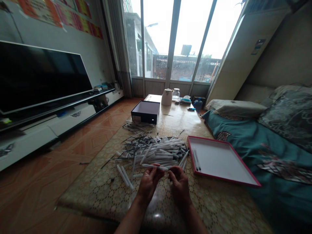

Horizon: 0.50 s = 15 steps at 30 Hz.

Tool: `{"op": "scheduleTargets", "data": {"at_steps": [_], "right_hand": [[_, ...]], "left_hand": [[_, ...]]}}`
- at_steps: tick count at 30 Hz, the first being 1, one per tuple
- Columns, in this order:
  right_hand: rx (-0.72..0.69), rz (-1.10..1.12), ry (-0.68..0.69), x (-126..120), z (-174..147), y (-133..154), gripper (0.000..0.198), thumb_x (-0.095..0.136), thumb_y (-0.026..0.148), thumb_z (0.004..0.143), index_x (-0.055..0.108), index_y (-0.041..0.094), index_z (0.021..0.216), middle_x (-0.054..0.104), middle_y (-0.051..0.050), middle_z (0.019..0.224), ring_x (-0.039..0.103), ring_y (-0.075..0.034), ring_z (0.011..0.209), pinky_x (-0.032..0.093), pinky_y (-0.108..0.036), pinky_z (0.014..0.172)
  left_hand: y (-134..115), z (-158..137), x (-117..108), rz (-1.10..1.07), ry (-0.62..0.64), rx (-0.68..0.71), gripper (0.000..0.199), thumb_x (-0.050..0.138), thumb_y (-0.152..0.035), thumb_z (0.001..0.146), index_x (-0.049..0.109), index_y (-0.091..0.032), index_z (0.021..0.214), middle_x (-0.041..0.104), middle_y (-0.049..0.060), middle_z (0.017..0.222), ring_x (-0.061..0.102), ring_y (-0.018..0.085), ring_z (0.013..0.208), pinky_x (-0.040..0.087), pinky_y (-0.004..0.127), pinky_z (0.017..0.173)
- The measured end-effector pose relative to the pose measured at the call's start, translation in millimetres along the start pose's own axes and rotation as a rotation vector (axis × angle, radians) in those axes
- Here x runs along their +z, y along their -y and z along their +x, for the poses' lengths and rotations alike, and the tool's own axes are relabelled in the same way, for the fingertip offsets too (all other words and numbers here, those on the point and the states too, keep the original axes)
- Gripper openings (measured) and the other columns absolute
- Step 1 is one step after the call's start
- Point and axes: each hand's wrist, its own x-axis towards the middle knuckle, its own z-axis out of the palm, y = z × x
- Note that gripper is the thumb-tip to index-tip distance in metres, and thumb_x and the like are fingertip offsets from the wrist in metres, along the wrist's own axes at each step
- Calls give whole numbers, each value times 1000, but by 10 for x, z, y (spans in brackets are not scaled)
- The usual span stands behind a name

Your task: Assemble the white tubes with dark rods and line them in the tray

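My left hand (150, 180) is closed around a slim white pen (147, 166), held nearly level just above the near side of a pile. At the pen's right end, my right hand (179, 183) pinches with thumb and forefinger; its fingers partly hide the tip. Behind both hands spreads a heap of white pen barrels (165, 151) mixed with thin dark refills (131, 143). A pair of loose white barrels (124, 177) lies left of my left hand. To the right, a shallow red-rimmed box lid (226, 159) holds a few pens (196, 159) along its left side.
A dark open box (145, 117) stands behind the heap on the patterned table (97, 195). Farther back are a beige kettle (167, 97), a glass jar (175, 95) and a tissue pack (186, 99). A teal-covered seat (234, 130) borders the table's right side.
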Motion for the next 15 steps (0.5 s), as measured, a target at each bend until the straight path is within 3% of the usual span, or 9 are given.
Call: {"op": "scheduleTargets", "data": {"at_steps": [15], "right_hand": [[58,-3,30,-6,2,-92,24,59,38,81,60,17,92,61,0,71,55,-12,57,45,-24,54]], "left_hand": [[19,-1,-8,45,55,21,19,73,-25,72,65,-14,86,73,8,83,69,17,75,53,28,75]]}}
